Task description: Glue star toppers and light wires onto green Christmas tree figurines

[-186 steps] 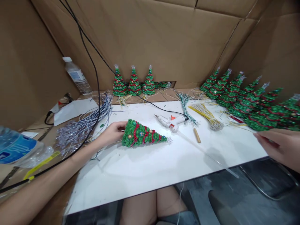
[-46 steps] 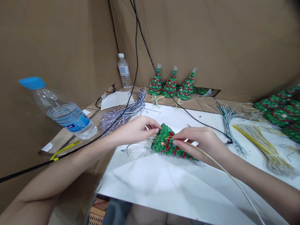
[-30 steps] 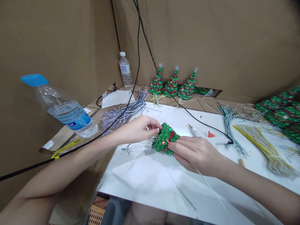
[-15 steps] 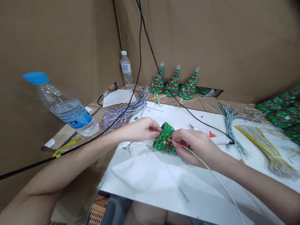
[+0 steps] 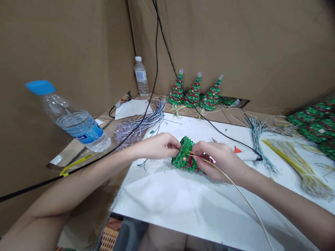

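Water bottle (image 5: 90, 131) (blue-capped), white-capped bottle (image 5: 141, 79)

You can read no text with certainty: left of the fingers (image 5: 177, 143) of your left hand (image 5: 162, 144), marks on the large bottle (image 5: 74, 116)'s blue label (image 5: 91, 133) are unclear; beyond them, the small bottle (image 5: 143, 87)'s label (image 5: 141, 75) is illegible

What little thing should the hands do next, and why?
Maybe the right hand should gently nudge the thin yellowish wire towards the green, cone-shaped tree: its fingers pinch that wire, and the wire's tip pokes out over the tree.
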{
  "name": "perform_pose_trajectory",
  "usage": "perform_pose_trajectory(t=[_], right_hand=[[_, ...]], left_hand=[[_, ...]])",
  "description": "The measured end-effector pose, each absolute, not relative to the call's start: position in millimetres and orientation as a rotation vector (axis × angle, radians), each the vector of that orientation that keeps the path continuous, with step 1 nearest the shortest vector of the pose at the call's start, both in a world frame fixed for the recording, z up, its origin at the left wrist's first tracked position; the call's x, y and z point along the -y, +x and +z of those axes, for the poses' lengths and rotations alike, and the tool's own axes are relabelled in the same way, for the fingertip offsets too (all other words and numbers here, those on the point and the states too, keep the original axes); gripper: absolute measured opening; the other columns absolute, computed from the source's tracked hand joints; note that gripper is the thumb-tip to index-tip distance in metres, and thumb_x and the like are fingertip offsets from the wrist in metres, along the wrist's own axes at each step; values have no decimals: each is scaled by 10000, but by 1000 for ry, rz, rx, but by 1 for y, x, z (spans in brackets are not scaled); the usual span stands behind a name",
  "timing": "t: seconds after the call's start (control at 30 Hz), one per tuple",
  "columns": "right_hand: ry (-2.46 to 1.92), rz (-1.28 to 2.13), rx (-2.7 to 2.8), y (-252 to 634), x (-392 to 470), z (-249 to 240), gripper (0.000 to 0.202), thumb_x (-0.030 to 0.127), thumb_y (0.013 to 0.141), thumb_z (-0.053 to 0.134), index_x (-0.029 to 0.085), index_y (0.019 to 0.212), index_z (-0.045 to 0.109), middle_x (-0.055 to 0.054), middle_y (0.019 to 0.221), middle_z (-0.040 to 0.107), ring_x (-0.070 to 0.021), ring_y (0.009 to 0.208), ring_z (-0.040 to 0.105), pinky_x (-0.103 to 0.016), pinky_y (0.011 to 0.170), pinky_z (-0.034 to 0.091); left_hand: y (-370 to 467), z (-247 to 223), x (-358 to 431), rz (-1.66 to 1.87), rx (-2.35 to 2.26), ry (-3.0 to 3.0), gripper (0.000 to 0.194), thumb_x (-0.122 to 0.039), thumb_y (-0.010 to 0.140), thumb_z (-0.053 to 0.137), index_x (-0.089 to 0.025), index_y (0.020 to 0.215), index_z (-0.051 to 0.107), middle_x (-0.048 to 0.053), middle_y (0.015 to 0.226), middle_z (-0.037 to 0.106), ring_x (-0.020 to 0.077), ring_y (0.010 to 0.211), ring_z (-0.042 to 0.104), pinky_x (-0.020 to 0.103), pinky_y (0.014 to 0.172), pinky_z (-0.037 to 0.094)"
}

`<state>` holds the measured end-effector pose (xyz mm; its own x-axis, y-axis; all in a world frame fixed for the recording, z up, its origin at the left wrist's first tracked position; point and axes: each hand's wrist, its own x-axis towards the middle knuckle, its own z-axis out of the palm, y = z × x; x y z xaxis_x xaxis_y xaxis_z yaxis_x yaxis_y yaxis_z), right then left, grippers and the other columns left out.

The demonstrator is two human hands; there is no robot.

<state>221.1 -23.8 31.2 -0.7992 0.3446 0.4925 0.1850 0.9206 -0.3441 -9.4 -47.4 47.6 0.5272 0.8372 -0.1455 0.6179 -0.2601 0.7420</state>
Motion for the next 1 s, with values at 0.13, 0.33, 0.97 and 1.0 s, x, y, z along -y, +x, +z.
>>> perform_pose_trajectory(t=[0.13,0.33,0.97,1.0], right_hand=[[-360,322,2556,224,26,33,122,91,856,488,188,919,525,31,685,557,-94,589,472,-211,566,341],[-352,90,2611,223,33,35,128,83,833,435,164,809,531,15,633,494,-111,553,393,-251,527,288],[-473,155,2583,215,41,38,118,89,785,440,175,801,520,28,604,496,-108,529,419,-239,524,291],[-466,173,2576,213,41,39,120,90,784,442,174,809,524,31,604,501,-104,526,421,-232,523,295]], left_hand=[[-10,46,47,359,-1183,1961,243,-207,806,526,-150,874,753,-7,760,710,130,643,570,199,579,394],[-10,45,46,327,-1188,1960,255,-216,808,513,-130,889,739,2,750,691,122,639,554,195,579,389],[-10,43,45,301,-1199,1963,282,-223,811,492,-122,916,734,9,758,673,117,638,525,199,573,370],[-10,43,45,301,-1198,1963,286,-223,812,491,-121,921,735,10,762,675,118,640,526,199,574,371]])
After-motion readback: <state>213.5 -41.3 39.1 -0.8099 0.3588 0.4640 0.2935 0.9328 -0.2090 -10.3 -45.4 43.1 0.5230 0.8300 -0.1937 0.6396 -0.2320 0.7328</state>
